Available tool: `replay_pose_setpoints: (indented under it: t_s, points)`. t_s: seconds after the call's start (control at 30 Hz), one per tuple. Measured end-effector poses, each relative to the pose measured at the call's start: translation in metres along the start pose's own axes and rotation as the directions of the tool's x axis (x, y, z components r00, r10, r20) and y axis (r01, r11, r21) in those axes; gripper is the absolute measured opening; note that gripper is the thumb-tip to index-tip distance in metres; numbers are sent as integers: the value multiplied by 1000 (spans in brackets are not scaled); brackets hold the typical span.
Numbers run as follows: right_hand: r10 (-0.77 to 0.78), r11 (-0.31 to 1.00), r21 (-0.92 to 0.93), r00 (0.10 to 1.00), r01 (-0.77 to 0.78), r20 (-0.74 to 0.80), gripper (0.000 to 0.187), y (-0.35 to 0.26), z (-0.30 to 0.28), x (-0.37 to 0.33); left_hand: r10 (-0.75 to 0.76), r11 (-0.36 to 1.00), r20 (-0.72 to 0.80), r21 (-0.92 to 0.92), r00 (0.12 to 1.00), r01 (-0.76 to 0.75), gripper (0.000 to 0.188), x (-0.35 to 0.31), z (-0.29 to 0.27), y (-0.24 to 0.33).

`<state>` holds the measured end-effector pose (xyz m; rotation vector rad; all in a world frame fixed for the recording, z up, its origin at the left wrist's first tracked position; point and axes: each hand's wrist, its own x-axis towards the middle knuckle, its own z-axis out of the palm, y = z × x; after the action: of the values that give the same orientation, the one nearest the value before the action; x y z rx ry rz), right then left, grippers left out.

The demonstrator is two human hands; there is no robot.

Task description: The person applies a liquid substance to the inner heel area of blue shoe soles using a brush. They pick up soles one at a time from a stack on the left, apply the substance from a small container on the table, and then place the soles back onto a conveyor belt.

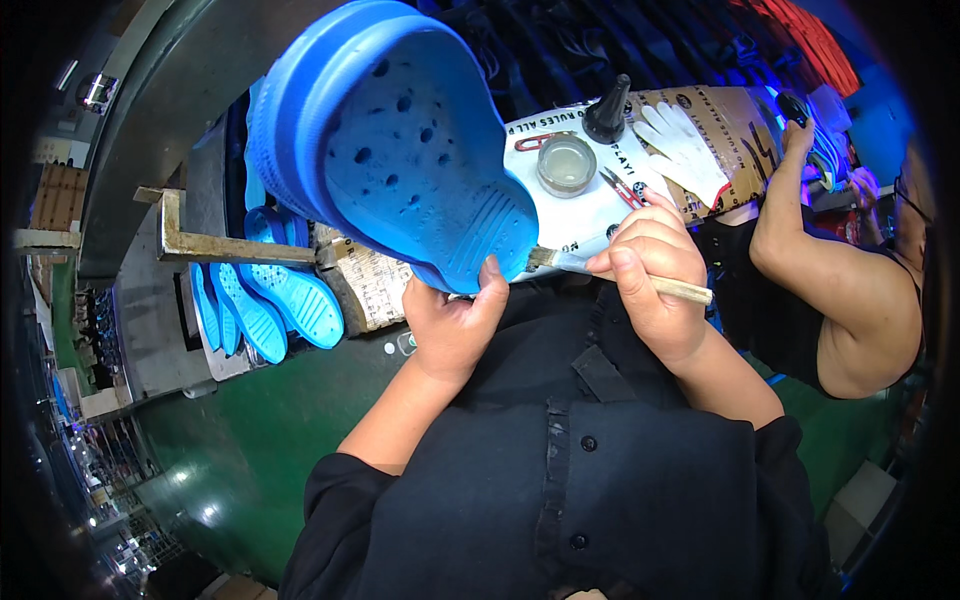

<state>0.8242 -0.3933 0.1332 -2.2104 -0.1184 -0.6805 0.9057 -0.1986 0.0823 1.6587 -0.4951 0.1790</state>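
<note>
A large blue foam clog point(415, 150), with holes and a ribbed patch on its inner face, is gripped at its near end by my left hand point(450, 325); the thumb presses the edge and the other fingers are hidden beneath. My right hand point(655, 280) is closed round the pale wooden handle of a flat brush point(685, 290). Its bristles touch the clog's rim or stop just beside it; I cannot tell which. Beyond the brush, a round glass bowl point(566, 166) of cloudy liquid stands on the bench.
Behind the bowl are a black nozzle bottle point(607, 112), red-handled snips point(622, 188), another red tool point(543, 141) and a white glove point(683, 145). Several blue shoe pieces point(300, 300) lie at left beside a metal bracket point(225, 247). Another person's arm point(815, 260) is at right.
</note>
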Motion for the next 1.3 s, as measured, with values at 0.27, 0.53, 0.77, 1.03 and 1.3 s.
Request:
replay_pose_setpoints:
  t_s: [0.27, 0.53, 0.77, 1.03, 1.3]
  points:
    - [-1, 999, 43, 989, 8, -150, 24, 14, -16, -12, 32, 999, 18, -17, 999, -32, 23, 2, -2, 6]
    - [179, 983, 91, 942, -159, -283, 35, 30, -41, -29, -313, 778, 432, -395, 846, 489, 56, 56, -25, 101]
    - [215, 976, 48, 901, -213, -377, 31, 51, -66, -56, -70, 795, 877, -239, 476, 557, 73, 143, 91, 162]
    - [269, 962, 83, 856, -260, -440, 30, 63, -81, -70, 41, 642, 730, -542, 682, 542, 55, 198, 186, 204]
    - [336, 940, 201, 848, -276, -409, 30, 80, -74, -75, -397, 784, 744, -29, 538, 620, 49, 88, 52, 65]
